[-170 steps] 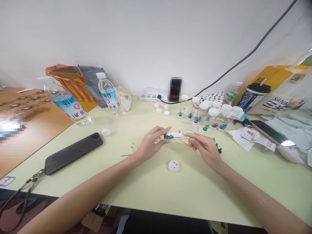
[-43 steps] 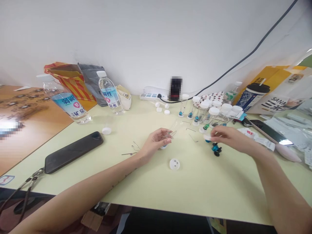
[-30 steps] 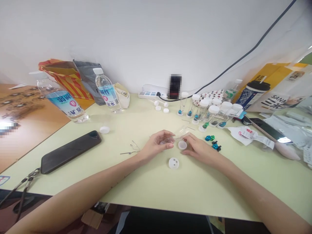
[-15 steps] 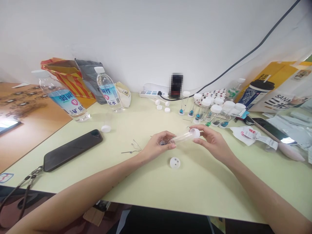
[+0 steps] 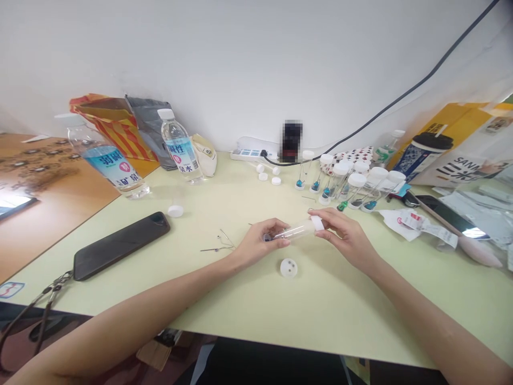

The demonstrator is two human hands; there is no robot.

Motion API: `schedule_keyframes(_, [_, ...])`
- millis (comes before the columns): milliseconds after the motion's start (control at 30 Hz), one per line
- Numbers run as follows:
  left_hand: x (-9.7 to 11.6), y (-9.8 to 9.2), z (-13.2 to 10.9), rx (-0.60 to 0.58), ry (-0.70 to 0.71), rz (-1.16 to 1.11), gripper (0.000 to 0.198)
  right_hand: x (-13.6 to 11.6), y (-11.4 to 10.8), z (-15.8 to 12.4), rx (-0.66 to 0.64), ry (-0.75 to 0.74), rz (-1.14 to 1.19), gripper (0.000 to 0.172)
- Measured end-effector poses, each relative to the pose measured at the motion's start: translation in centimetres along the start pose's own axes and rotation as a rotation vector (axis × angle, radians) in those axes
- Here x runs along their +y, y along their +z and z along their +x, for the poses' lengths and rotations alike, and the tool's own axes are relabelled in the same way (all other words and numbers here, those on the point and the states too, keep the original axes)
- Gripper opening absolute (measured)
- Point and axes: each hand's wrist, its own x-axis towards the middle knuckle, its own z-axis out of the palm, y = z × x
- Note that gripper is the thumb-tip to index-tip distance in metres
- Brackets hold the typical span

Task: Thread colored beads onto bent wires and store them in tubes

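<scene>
Clear plastic makes up the tube (image 5: pixel 298 231) I have centred on my head-camera feed, slanting between the wearer's two hands above the pale green tabletop (image 5: pixel 240 315), its right end a little higher in my view. The left hand (image 5: pixel 260 236) is curled partway closed, thumb and fingers around the tube's left end, where I make out thin metal rods and something dark; the fingers hide too much for me to say exactly what. The right hand (image 5: pixel 343 230) has its thumb and fingertips pinched about the white screw cap (image 5: pixel 316 223) at the other end; I cannot tell from here whether that cap is fully seated.

Just in front of the tube I see a loose white disc (image 5: pixel 289 268) with three dark spots. Left of the left hand, a few thin metal rods (image 5: pixel 218 245) lie crossed. Beyond the right hand I have a cluster of capped tubes (image 5: pixel 356 183) standing upright, several with blue pieces (image 5: pixel 326 191) low inside. Farther back, small white caps (image 5: pixel 276 181) sit near a white power strip (image 5: pixel 254 152). Over to the left lie a black smartphone (image 5: pixel 122 246) and, behind it, two labelled water bottles (image 5: pixel 182 154).
</scene>
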Motion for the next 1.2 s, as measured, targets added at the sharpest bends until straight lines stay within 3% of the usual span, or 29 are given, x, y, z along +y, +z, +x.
schedule_keyframes(400, [-0.4,-0.2,-0.4,0.029,0.031,-0.045,0.032,0.3,1.3,-0.3,0.03,-0.086,0.024,0.036])
schedule_keyframes(667, [0.6,2.0,-0.6,-0.115,0.145,-0.26,0.032,-2.0,2.6,-0.4,0.141,-0.052,0.404,0.051])
schedule_keyframes(767, [0.7,2.5,-0.8,-0.045,0.2,-0.221,0.038,-2.3,1.3,-0.4,0.345,-0.047,0.336,0.049])
schedule_keyframes(900, [0.9,1.7,-1.0,0.067,0.193,-0.082,0.032,-0.8,-2.6,-0.1,0.878,-0.113,0.047,0.044])
schedule_keyframes(967, [1.0,1.4,-1.0,0.105,0.183,-0.015,0.028,0.3,-4.7,0.1,0.99,-0.097,-0.147,0.046])
schedule_keyframes(1033, [1.0,1.1,-0.9,0.135,0.193,0.035,0.026,1.4,-6.2,0.2,0.942,0.052,-0.364,0.046])
schedule_keyframes(1200, [0.6,0.0,-0.2,0.235,0.203,0.116,0.024,4.0,-7.1,0.1,0.574,0.353,-0.724,0.046])
